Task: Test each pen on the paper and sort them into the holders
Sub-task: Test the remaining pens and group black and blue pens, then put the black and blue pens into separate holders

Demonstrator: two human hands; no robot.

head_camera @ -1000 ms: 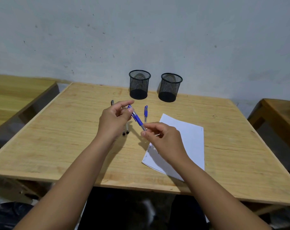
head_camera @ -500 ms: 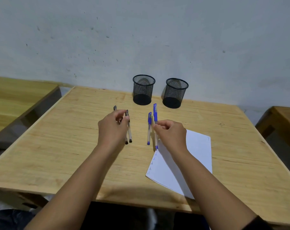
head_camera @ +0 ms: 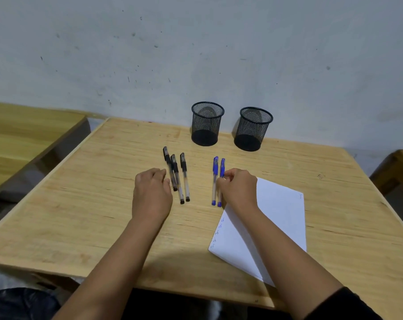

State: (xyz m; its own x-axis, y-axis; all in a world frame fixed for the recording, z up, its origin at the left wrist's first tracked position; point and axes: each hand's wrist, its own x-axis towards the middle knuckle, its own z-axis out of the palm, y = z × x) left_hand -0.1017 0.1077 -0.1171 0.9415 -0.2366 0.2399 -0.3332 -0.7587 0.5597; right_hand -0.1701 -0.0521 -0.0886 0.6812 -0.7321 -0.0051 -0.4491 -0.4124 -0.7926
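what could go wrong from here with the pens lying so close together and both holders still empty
1. The right hand is at the two blue capped pens, which lie side by side; lifting one could roll the other.
2. The three black capped pens lie bunched by the left hand, so a nudge may scatter them.
3. The two black mesh holders look identical, so a pen might be dropped into the wrong one.

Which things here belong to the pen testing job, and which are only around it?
For the job:
- three black pens
- two blue pens
- paper
- left holder
- right holder
- left hand
- right hand, fingers curled at a blue pen

Only around:
- wooden table
- side benches
- wall
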